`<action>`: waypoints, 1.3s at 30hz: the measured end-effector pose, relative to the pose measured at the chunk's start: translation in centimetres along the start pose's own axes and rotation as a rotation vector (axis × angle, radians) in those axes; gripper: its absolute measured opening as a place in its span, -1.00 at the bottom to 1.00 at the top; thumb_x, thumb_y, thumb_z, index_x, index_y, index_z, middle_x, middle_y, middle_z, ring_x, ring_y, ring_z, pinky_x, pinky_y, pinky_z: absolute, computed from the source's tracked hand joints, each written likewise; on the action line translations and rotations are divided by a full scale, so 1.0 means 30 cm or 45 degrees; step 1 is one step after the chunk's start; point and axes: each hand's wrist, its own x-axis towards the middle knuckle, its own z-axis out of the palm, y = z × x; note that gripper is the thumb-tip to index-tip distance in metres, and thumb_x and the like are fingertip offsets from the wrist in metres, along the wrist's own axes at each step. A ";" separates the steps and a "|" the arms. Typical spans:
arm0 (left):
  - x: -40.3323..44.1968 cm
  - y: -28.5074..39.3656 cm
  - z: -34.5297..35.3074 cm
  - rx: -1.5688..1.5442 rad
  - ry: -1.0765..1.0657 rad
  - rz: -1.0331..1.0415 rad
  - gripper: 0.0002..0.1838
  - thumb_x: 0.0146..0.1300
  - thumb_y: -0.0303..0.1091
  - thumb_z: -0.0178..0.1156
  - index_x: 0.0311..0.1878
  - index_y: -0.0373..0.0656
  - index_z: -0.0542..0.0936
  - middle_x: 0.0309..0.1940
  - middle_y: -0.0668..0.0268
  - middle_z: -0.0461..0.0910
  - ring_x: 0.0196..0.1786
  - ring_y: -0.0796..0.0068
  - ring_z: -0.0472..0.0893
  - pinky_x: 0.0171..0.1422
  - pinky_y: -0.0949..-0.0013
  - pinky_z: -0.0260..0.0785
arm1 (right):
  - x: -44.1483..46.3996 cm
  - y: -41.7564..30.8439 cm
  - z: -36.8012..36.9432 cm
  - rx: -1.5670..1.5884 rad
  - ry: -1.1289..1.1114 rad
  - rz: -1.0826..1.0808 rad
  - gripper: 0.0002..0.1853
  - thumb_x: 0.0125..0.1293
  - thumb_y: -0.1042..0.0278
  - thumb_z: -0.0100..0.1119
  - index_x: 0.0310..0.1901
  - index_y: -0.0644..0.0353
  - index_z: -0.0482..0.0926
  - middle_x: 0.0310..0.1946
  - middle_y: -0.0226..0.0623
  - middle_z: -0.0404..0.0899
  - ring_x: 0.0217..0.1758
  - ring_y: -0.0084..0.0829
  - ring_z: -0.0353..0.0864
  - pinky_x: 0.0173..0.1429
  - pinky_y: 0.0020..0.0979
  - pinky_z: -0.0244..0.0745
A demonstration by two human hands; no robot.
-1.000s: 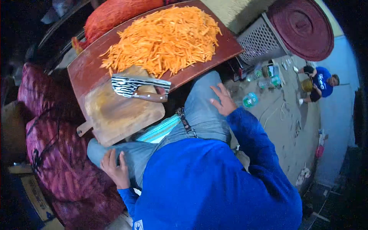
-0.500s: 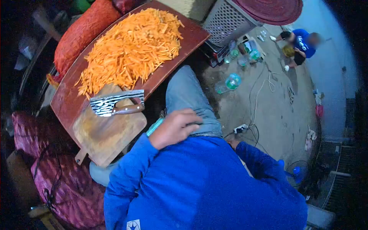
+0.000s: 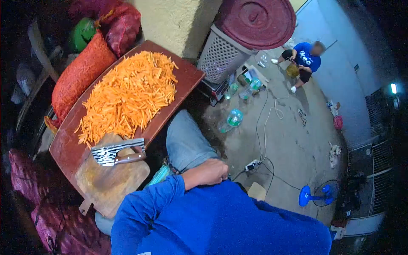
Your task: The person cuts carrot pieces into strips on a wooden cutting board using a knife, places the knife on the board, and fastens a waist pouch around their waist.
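Note:
My left hand (image 3: 211, 171) is closed in a fist at the right side of my lap, against the hem of my blue shirt. What it grips, if anything, is hidden. Far out at the lower right, my right hand (image 3: 338, 232) shows small and dim past the sleeve, its fingers unclear. A cleaver (image 3: 106, 154) with a zebra-striped blade and brown handle lies on the wooden cutting board (image 3: 104, 182). Beyond it a heap of orange strips (image 3: 127, 93) covers much of the red-brown table (image 3: 187, 78).
A red mesh sack (image 3: 83, 74) leans by the table, with purple sacks (image 3: 63, 225) at lower left. Behind are a grey perforated bin (image 3: 223, 55) and red lid (image 3: 257, 21). Bottles (image 3: 231, 120), cables and a blue fan (image 3: 312, 195) occupy the floor. A person (image 3: 304, 59) sits farther off.
My left hand has moved from my left thigh across to the right side of my lap and closed. My right hand has left my right thigh and swung out to the lower right. The view has turned.

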 end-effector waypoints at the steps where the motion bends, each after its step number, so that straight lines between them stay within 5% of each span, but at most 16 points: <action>1: 0.001 0.018 -0.010 -0.002 0.001 -0.059 -0.80 0.11 -0.43 0.31 -0.18 -0.19 0.76 -0.26 -0.02 0.73 -0.09 -0.15 0.73 -0.03 -0.16 0.55 | -0.011 0.003 0.011 0.016 0.000 0.003 -0.32 0.62 -0.20 0.05 0.51 0.17 0.44 0.26 -0.08 0.70 0.38 -0.05 0.62 0.48 -0.04 0.45; 16: 0.060 -0.032 0.094 0.134 0.014 0.131 -0.84 0.23 -0.30 0.24 -0.32 -0.19 0.56 -0.33 0.01 0.63 -0.19 -0.15 0.66 -0.15 -0.14 0.47 | -0.078 -0.013 0.040 0.206 -0.005 0.004 -0.31 0.62 -0.23 0.02 0.50 0.19 0.46 0.27 -0.08 0.70 0.39 -0.05 0.62 0.48 -0.05 0.44; 25: 0.093 -0.065 0.190 0.277 0.032 0.017 -0.82 0.16 -0.18 0.33 -0.27 -0.06 0.71 -0.24 0.16 0.76 -0.02 0.06 0.72 -0.06 -0.10 0.41 | -0.064 -0.072 0.023 0.314 -0.061 -0.045 -0.30 0.62 -0.25 0.01 0.49 0.19 0.47 0.27 -0.08 0.70 0.39 -0.05 0.61 0.49 -0.05 0.43; 28: 0.109 -0.095 0.255 -0.003 0.304 0.212 -0.80 0.20 -0.12 0.32 -0.26 0.00 0.72 -0.23 0.29 0.76 0.05 0.19 0.69 0.00 -0.03 0.33 | -0.055 -0.117 0.017 0.404 -0.081 -0.084 -0.29 0.62 -0.25 0.00 0.48 0.20 0.48 0.27 -0.08 0.69 0.40 -0.05 0.61 0.49 -0.05 0.43; 30: 0.112 -0.059 0.223 0.407 0.145 0.112 -0.83 0.24 -0.10 0.29 -0.25 0.06 0.72 -0.24 0.39 0.72 0.05 0.25 0.67 0.00 0.01 0.30 | -0.052 -0.147 0.010 0.488 -0.100 -0.113 -0.29 0.62 -0.25 0.00 0.48 0.20 0.48 0.27 -0.08 0.69 0.40 -0.05 0.61 0.49 -0.05 0.43; 34: 0.113 -0.005 0.153 0.463 -0.029 0.044 -0.82 0.29 -0.13 0.25 -0.25 0.02 0.72 -0.23 0.35 0.68 0.04 0.22 0.65 -0.01 -0.01 0.31 | -0.041 -0.210 0.010 0.700 -0.152 -0.166 -0.29 0.62 -0.26 -0.01 0.48 0.20 0.49 0.28 -0.08 0.69 0.40 -0.05 0.61 0.50 -0.05 0.42; 39: 0.011 0.085 0.041 0.216 0.347 0.198 -0.87 0.14 -0.25 0.31 -0.34 -0.08 0.68 -0.12 0.18 0.58 0.07 0.10 0.53 0.03 0.03 0.36 | -0.016 -0.276 -0.020 0.991 -0.242 -0.185 -0.28 0.62 -0.27 -0.02 0.47 0.21 0.49 0.28 -0.08 0.69 0.40 -0.04 0.61 0.50 -0.05 0.42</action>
